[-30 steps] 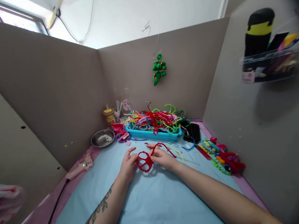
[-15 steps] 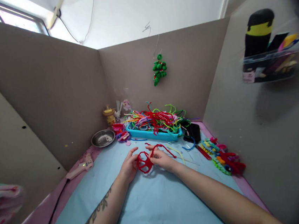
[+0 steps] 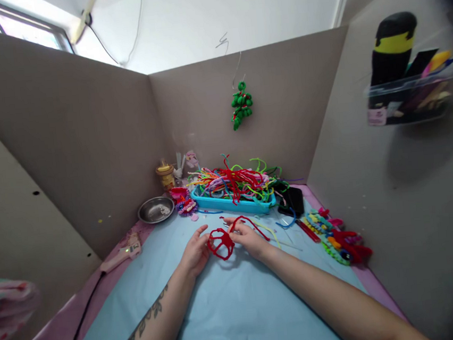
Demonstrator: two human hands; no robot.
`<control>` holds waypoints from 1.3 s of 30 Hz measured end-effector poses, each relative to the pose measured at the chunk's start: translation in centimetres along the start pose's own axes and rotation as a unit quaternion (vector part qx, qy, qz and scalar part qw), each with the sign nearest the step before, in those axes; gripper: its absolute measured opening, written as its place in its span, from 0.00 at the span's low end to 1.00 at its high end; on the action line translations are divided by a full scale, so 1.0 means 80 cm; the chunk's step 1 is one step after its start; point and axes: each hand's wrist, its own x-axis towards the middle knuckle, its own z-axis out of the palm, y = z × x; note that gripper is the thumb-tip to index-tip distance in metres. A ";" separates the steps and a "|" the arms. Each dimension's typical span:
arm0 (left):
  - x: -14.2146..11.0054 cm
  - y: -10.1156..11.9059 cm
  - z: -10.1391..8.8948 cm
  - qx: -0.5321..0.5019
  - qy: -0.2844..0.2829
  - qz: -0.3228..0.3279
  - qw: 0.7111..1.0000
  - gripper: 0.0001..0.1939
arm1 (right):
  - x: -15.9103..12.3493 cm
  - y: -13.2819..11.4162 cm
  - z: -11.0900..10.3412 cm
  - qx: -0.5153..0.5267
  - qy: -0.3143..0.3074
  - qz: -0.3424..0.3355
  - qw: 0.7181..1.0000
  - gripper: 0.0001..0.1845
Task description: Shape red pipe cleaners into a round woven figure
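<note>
A red, wheel-shaped piece of bent pipe cleaner (image 3: 227, 239), with a round rim and open gaps between its spokes, is held just above the table between my hands. My left hand (image 3: 195, 254) grips its left edge between thumb and fingers, the index finger stretched outward. On the other side, my right hand (image 3: 250, 239) pinches the upper right of the rim. A loose red pipe cleaner strand (image 3: 251, 222) arches over the right fingers and drops to the right. Something small and shiny shows by the right fingertips, too small to name.
Behind the hands stands a blue tray (image 3: 233, 205) heaped with colourful pipe cleaners. A metal bowl (image 3: 157, 211) and a corded glue gun (image 3: 121, 255) are at left. A black phone (image 3: 291, 201), red-handled tool (image 3: 308, 231) and colourful fuzzy pieces (image 3: 333, 240) lie at right.
The red wheel has shifted slightly to the right and turned a little, its spokes now facing differently. Both hands keep hold of it.
</note>
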 end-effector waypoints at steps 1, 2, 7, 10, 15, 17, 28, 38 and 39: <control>0.001 0.000 -0.001 -0.004 -0.002 -0.001 1.000 0.23 | 0.000 -0.001 0.000 0.003 0.003 0.003 1.000 0.12; 0.001 -0.001 -0.002 -0.007 -0.003 -0.002 1.000 0.23 | 0.000 -0.001 0.001 0.006 0.004 0.007 1.000 0.12; 0.004 -0.005 -0.006 -0.004 -0.001 -0.005 1.000 0.21 | -0.001 -0.003 0.003 0.014 0.008 0.018 1.000 0.12; 0.004 -0.009 -0.004 0.005 -0.004 -0.007 1.000 0.21 | 0.002 0.001 0.001 -0.008 0.036 0.008 0.999 0.11; -0.001 -0.011 0.004 0.050 -0.013 0.022 0.998 0.31 | 0.006 0.007 -0.003 -0.033 0.101 -0.004 0.994 0.11; -0.002 -0.010 0.006 0.062 -0.007 0.039 0.997 0.34 | 0.006 0.008 -0.004 -0.033 0.104 -0.002 0.994 0.11; 0.002 -0.005 0.002 0.092 -0.015 0.105 0.990 0.40 | 0.004 0.000 0.015 0.198 0.027 0.079 0.977 0.11; -0.004 -0.012 0.005 0.125 -0.059 0.062 0.988 0.43 | 0.008 -0.007 0.012 0.226 0.099 0.097 0.964 0.15; -0.004 -0.014 0.005 0.141 -0.064 0.073 0.985 0.43 | 0.008 -0.006 0.013 0.230 0.101 0.098 0.963 0.15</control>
